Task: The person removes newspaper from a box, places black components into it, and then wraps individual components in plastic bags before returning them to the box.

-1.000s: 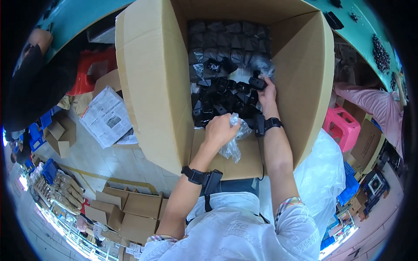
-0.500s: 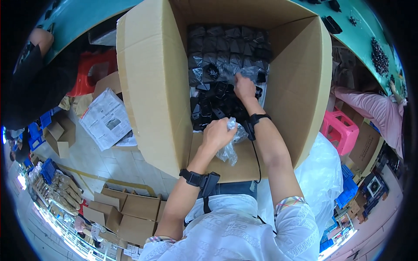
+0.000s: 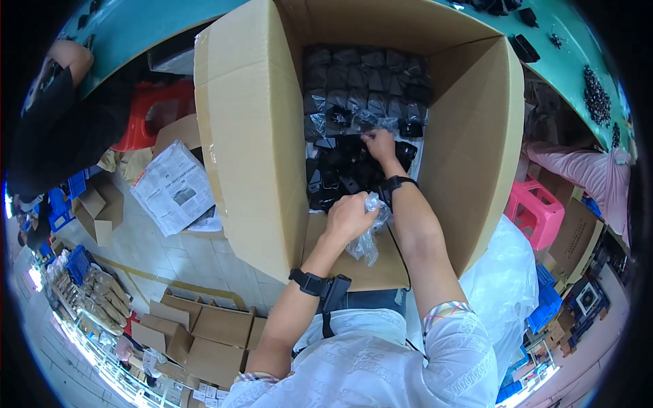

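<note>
Both hands are inside a large open cardboard box [image 3: 246,129]. My left hand [image 3: 349,216] is closed around crumpled clear plastic bags [image 3: 367,248], which hang below its fingers near the box's front side. Farther in, my right hand [image 3: 381,145] has its fingers curled together over a heap of loose black plastic parts [image 3: 340,163]; what is between the fingertips, if anything, is hidden. Just beyond those fingertips lies a clear plastic bag [image 3: 375,122]. Rows of black bagged items [image 3: 367,78] fill the far part of the box. Straps with small black devices circle both wrists.
A teal table [image 3: 568,68] with small black parts runs along the far side. Red [image 3: 151,115] and pink [image 3: 537,211] plastic stools flank the box. Newspaper [image 3: 173,187] lies to the left, and white plastic sheeting [image 3: 500,272] bulges at the right. Other people sit at both sides.
The view has shifted slightly, moving the box rightward in it. My right hand has drawn a little nearer and left, away from the clear bag. My left hand keeps its grip on the plastic bags.
</note>
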`<state>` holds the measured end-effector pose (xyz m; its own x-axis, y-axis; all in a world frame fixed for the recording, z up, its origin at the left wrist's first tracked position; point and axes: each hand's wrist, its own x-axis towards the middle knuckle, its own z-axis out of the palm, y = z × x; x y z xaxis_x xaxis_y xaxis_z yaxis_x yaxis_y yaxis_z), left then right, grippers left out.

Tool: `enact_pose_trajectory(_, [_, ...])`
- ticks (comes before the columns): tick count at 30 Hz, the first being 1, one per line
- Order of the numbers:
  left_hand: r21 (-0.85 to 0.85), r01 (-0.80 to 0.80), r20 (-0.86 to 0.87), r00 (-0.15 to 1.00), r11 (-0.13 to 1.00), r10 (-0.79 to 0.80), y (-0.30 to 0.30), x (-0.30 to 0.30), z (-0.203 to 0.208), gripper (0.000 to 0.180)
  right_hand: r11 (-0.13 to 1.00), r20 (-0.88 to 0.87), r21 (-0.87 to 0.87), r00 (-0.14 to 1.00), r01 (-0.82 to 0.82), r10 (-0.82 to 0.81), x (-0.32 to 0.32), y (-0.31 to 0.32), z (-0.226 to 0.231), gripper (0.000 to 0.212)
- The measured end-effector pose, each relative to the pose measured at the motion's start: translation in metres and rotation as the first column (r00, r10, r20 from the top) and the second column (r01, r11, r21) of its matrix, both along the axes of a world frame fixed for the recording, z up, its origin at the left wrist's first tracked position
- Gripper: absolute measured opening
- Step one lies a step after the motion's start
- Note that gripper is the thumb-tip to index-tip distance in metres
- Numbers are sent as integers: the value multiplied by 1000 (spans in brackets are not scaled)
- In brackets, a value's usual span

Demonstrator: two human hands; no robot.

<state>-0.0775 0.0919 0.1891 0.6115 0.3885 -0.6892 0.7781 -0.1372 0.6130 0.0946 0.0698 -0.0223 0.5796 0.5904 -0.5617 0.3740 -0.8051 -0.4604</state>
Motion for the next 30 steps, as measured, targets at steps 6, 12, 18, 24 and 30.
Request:
enact_pose_trajectory(6, [48, -15, 23, 1000, 999, 14, 2, 1, -1, 35, 308, -816, 105, 259, 946, -518, 21, -33, 9, 13])
enact_pose_trajectory(12, [-17, 16, -12, 1000, 1000, -16, 5, 1, 4, 30, 222, -881, -47, 64, 974, -468, 11, -35, 34, 14])
enact_pose_trajectory(18, [24, -40, -24, 999, 999, 40, 8, 0, 2, 26, 298, -758, 228, 361, 927, -543, 14, 20, 40, 15])
enact_pose_trajectory(24, [21, -56, -3, 998, 998, 56, 9, 9, 10, 29, 105, -865, 383, 397, 918, -308, 63, 40, 108, 18])
enact_pose_trajectory(30, [88, -68, -24, 997, 994, 70, 10, -3, 1, 24, 720, 42, 610, 894, 331, -447, 56, 12, 75, 17])
